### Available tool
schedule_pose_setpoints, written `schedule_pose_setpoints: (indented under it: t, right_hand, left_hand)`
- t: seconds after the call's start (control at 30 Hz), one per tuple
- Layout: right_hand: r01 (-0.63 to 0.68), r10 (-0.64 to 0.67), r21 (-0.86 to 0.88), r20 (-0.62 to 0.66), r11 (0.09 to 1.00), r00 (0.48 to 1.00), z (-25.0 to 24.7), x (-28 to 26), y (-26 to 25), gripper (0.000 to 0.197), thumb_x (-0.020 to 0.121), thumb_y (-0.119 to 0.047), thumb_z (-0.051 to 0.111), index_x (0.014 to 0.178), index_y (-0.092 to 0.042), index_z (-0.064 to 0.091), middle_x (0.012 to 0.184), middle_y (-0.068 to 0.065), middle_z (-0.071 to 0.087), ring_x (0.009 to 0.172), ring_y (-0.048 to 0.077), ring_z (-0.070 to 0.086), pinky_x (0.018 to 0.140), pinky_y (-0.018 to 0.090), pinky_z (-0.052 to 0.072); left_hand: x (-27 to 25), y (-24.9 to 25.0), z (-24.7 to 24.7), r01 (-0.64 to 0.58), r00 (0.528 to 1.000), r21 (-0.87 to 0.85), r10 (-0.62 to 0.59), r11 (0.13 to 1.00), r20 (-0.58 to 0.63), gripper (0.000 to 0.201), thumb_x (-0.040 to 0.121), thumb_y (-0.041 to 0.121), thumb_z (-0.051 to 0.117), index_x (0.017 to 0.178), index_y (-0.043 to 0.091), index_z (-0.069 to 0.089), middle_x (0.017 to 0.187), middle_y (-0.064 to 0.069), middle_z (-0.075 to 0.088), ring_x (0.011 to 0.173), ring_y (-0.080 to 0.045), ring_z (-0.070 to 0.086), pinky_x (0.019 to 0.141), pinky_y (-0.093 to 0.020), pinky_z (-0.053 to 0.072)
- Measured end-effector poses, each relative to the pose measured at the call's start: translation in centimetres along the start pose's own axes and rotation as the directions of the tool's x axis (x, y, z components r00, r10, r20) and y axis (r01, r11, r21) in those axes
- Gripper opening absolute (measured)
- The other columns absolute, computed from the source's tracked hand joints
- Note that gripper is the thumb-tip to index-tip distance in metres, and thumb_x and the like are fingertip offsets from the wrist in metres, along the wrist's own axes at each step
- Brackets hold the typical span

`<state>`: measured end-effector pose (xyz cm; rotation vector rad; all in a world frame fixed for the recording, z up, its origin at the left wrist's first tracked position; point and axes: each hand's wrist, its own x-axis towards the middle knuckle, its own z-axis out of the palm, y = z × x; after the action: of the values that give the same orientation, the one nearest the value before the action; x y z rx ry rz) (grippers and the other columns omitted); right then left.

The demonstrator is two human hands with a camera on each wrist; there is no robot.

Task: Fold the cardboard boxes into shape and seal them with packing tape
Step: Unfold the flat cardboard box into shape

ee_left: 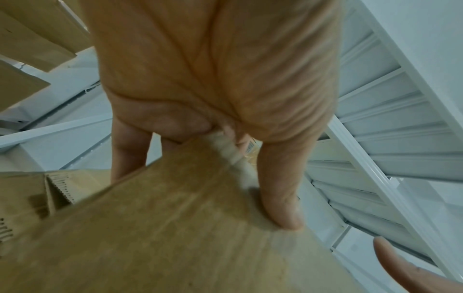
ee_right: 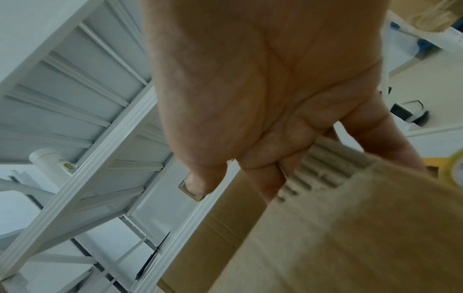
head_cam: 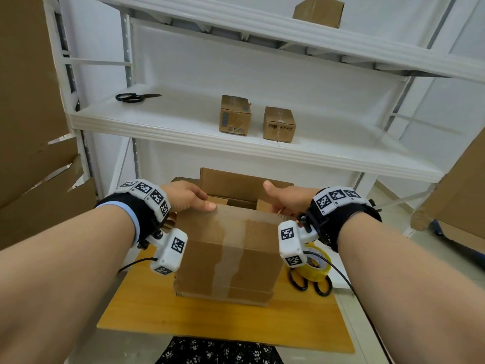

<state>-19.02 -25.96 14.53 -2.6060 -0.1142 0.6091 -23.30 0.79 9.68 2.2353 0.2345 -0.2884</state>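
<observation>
A brown cardboard box [head_cam: 228, 253] stands on the wooden table [head_cam: 210, 319], with a strip of clear tape down its near face and its top flaps up. My left hand [head_cam: 189, 197] pinches the near flap's top left edge, thumb [ee_left: 283, 188] on the near side and fingers behind the flap [ee_left: 175, 228]. My right hand [head_cam: 286, 200] holds the top right edge, its fingers hooked behind the cardboard [ee_right: 338, 237] while the thumb [ee_right: 200, 178] sticks up free. A yellowish tape roll [head_cam: 316, 264] lies right of the box.
Black scissors [head_cam: 312, 285] lie by the tape roll. White shelving stands behind the table, holding another pair of scissors [head_cam: 133, 97] and two small sealed boxes [head_cam: 235, 114] [head_cam: 279, 124]. One more box [head_cam: 319, 11] sits on the top shelf. Flat cardboard leans at both sides.
</observation>
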Motion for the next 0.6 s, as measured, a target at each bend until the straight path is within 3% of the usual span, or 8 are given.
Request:
schedule_pose_setpoints:
  t: [0.03, 0.13, 0.23, 0.3, 0.37, 0.47, 0.53, 0.6]
  right_hand:
    - [-0.003, 0.003, 0.003, 0.012, 1.0, 1.0, 0.2, 0.2, 0.0, 0.087, 0.092, -0.077, 0.016, 0.122, -0.012, 0.065, 0.1, 0.002, 0.062, 0.091, 0.018, 0.06, 0.077, 0.031, 0.048]
    - [0.0, -0.001, 0.01, 0.05, 1.0, 0.999, 0.6, 0.9, 0.3, 0.089, 0.089, -0.08, 0.015, 0.126, -0.014, 0.063, 0.11, 0.005, 0.063, 0.103, 0.022, 0.06, 0.094, 0.035, 0.048]
    - [0.02, -0.019, -0.009, 0.023, 1.0, 1.0, 0.5, 1.3, 0.5, 0.072, 0.095, -0.072, 0.03, 0.114, -0.015, 0.07, 0.103, -0.001, 0.069, 0.105, 0.022, 0.063, 0.101, 0.042, 0.047]
    - [0.063, -0.068, -0.05, -0.115, 0.997, 0.991, 0.2, 1.8, 0.7, 0.051, 0.096, -0.057, 0.05, 0.097, -0.012, 0.074, 0.091, 0.001, 0.076, 0.094, 0.022, 0.07, 0.091, 0.039, 0.054]
    - [0.092, -0.146, -0.167, -0.35, 0.982, 0.926, 0.0, 2.2, 0.7, 0.039, 0.095, -0.042, 0.055, 0.088, -0.007, 0.069, 0.086, 0.005, 0.073, 0.084, 0.025, 0.068, 0.077, 0.035, 0.055]
    - [0.148, -0.264, -0.247, -0.541, 0.957, 0.799, 0.1, 2.6, 0.6, 0.026, 0.092, -0.035, 0.054, 0.106, -0.014, 0.059, 0.104, 0.006, 0.064, 0.1, 0.026, 0.059, 0.084, 0.037, 0.05]
    - [0.166, -0.313, -0.314, -0.512, 0.935, 0.8, 0.5, 2.9, 0.6, 0.041, 0.091, -0.036, 0.055, 0.129, -0.022, 0.053, 0.128, 0.007, 0.055, 0.121, 0.028, 0.049, 0.099, 0.042, 0.043]
    - [0.151, -0.331, -0.401, -0.428, 0.904, 0.841, 0.9, 3.3, 0.4, 0.052, 0.091, -0.039, 0.055, 0.141, -0.029, 0.045, 0.137, 0.004, 0.053, 0.127, 0.027, 0.046, 0.104, 0.044, 0.041]
  left_hand:
    - [0.0, -0.1, 0.0, 0.008, 1.0, -0.007, -0.008, 1.0, -0.003, 0.055, 0.077, 0.046, 0.078, 0.125, 0.026, 0.062, 0.118, -0.002, 0.062, 0.11, -0.025, 0.058, 0.104, -0.048, 0.045]
    - [0.4, -0.7, 0.4, 0.053, 0.997, -0.032, -0.054, 0.998, -0.055, 0.059, 0.078, 0.035, 0.081, 0.131, 0.027, 0.056, 0.12, -0.003, 0.06, 0.109, -0.027, 0.058, 0.098, -0.048, 0.05]
    - [0.8, -1.1, 0.9, 0.085, 0.992, 0.013, -0.084, 0.996, -0.098, 0.076, 0.076, 0.026, 0.082, 0.142, 0.024, 0.043, 0.129, -0.006, 0.056, 0.115, -0.029, 0.056, 0.101, -0.048, 0.048]
    - [0.9, -1.2, 1.1, 0.11, 0.989, 0.037, -0.106, 0.993, -0.101, 0.082, 0.076, 0.022, 0.083, 0.143, 0.023, 0.037, 0.127, -0.007, 0.055, 0.111, -0.03, 0.057, 0.095, -0.047, 0.052]
    - [1.1, -1.2, 1.2, 0.133, 0.987, 0.062, -0.126, 0.989, -0.103, 0.088, 0.075, 0.021, 0.084, 0.145, 0.024, 0.03, 0.126, -0.007, 0.054, 0.107, -0.03, 0.059, 0.088, -0.046, 0.056]
    - [1.3, -1.3, 1.3, 0.144, 0.983, 0.085, -0.133, 0.986, -0.127, 0.105, 0.074, 0.023, 0.085, 0.151, 0.03, 0.014, 0.131, -0.007, 0.051, 0.106, -0.031, 0.058, 0.073, -0.04, 0.057]
    - [1.3, -1.2, 1.4, 0.156, 0.981, 0.135, -0.138, 0.978, -0.134, 0.111, 0.076, 0.027, 0.084, 0.154, 0.03, 0.005, 0.139, -0.011, 0.048, 0.11, -0.032, 0.057, 0.072, -0.037, 0.054]
    - [1.2, -1.3, 1.5, 0.18, 0.979, 0.172, -0.16, 0.969, -0.126, 0.114, 0.077, 0.033, 0.083, 0.155, 0.03, 0.0, 0.143, -0.014, 0.045, 0.114, -0.034, 0.056, 0.088, -0.043, 0.053]
